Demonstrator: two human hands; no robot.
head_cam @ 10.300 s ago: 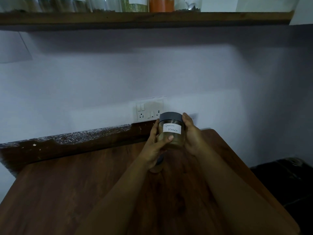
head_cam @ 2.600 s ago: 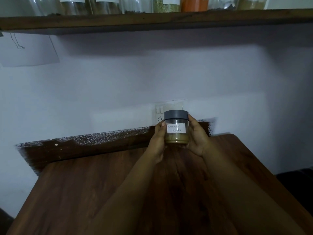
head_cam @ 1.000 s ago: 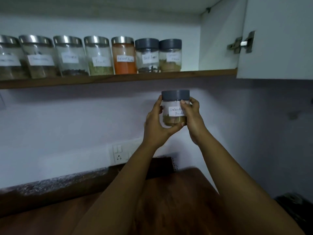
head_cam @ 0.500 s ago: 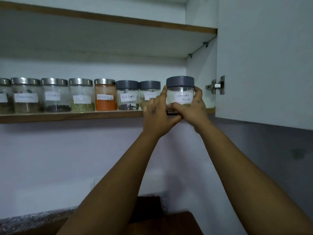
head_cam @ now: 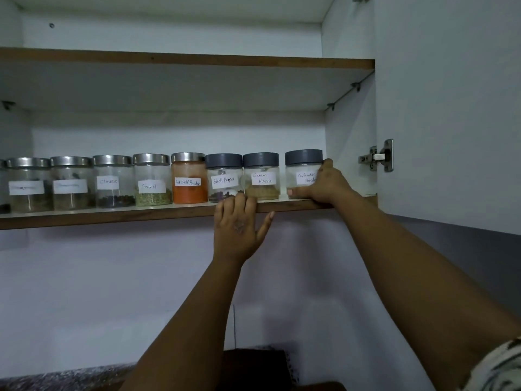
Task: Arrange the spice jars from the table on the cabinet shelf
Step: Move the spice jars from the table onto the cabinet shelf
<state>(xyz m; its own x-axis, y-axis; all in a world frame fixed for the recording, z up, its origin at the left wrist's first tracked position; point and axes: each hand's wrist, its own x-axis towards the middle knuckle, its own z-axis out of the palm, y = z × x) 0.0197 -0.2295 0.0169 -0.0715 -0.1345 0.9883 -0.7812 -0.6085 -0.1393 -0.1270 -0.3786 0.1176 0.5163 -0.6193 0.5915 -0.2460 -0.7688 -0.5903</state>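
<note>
The left hand [head_cam: 238, 224] is nearest; its fingers rest almost straight over the brown wooden edge of the shelf [head_cam: 112, 214] and hold nothing. Further in, the right hand [head_cam: 324, 183] curls around the Coriander Powder jar [head_cam: 303, 172], thumb low at its base. This round clear jar with a matte grey lid stands upright on the shelf, at the right end of the row, just beside the Garam Masala jar [head_cam: 261, 176]. Left of it 5 jars show shiny metal lids.
</note>
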